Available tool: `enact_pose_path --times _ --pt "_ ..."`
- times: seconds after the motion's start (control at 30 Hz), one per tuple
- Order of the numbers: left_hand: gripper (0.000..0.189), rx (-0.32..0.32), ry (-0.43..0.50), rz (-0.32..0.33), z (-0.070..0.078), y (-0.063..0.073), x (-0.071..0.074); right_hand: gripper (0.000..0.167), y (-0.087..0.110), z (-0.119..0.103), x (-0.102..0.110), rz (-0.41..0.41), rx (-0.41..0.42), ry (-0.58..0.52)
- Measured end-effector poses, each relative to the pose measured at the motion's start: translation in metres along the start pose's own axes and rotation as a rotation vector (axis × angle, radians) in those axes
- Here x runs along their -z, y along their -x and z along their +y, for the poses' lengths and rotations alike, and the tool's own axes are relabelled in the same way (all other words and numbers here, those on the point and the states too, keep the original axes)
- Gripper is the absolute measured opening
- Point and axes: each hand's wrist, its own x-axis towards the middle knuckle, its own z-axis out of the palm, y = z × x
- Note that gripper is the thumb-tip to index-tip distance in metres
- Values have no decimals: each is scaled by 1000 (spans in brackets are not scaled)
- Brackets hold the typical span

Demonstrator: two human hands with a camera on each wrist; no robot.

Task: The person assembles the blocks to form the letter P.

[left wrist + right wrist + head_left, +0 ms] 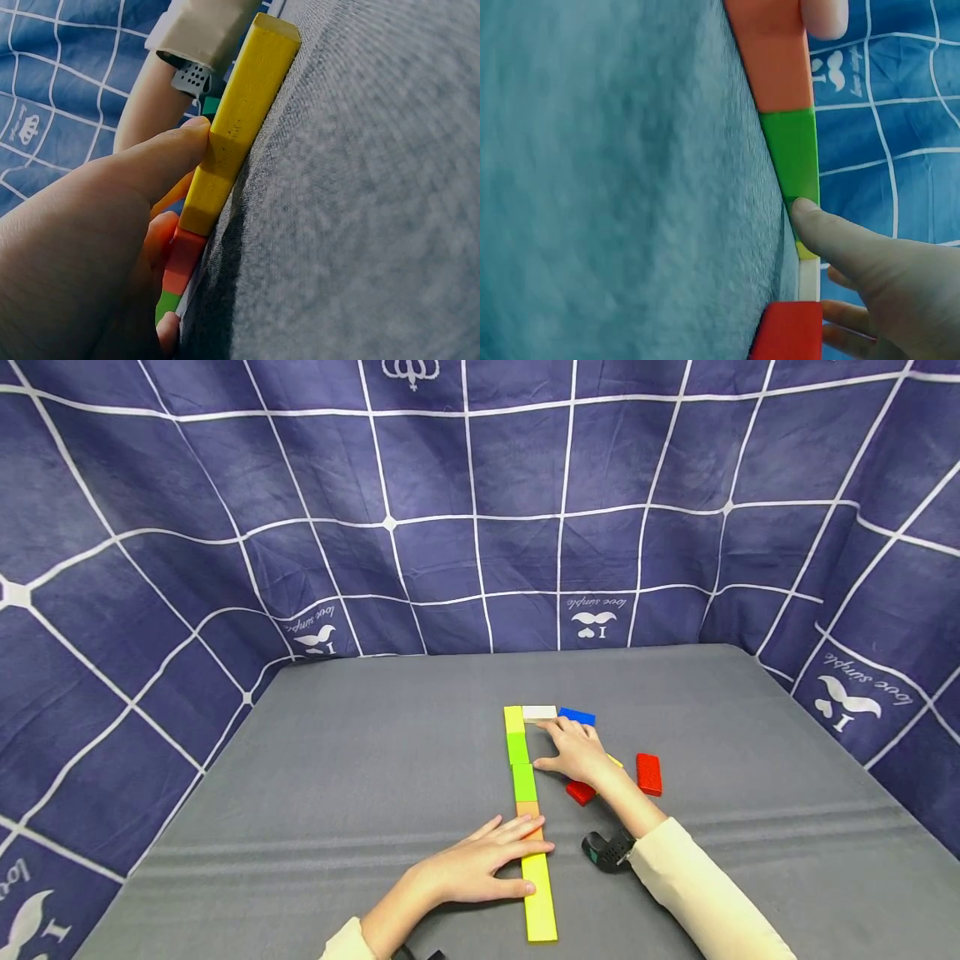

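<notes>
Wooden blocks lie end to end in a line on the grey cloth. From the near end come a long yellow block point(542, 906), an orange block point(528, 808), two green blocks point(525, 783) and a yellow-green block point(513, 720). My left hand point(476, 864) rests on the line, fingers extended across the orange block and thumb against the yellow block. At the far end, a white block point(539, 712) turns off to the right. My right hand point(576, 753) hovers low there; its thumb touches a green block, and its fingertips are near the white block.
A blue block point(577, 717) lies right of the white one. Around my right hand are a red block point(581, 792), a partly hidden yellow block point(615, 761) and another red block point(649, 775). A dark blue checked curtain point(525, 552) surrounds the table's back and sides.
</notes>
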Motion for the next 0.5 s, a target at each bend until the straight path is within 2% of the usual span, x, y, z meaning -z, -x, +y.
enact_pose_path --times 0.1,0.27,0.5 --pt "49 7 24 -12 0 1 0 65 3 -4 -5 -18 7 -5" --pt "49 11 25 -20 -1 1 1 63 7 -3 -6 -1 17 -13" --pt "49 29 48 -28 0 1 0 45 17 10 2 20 -68 -50"
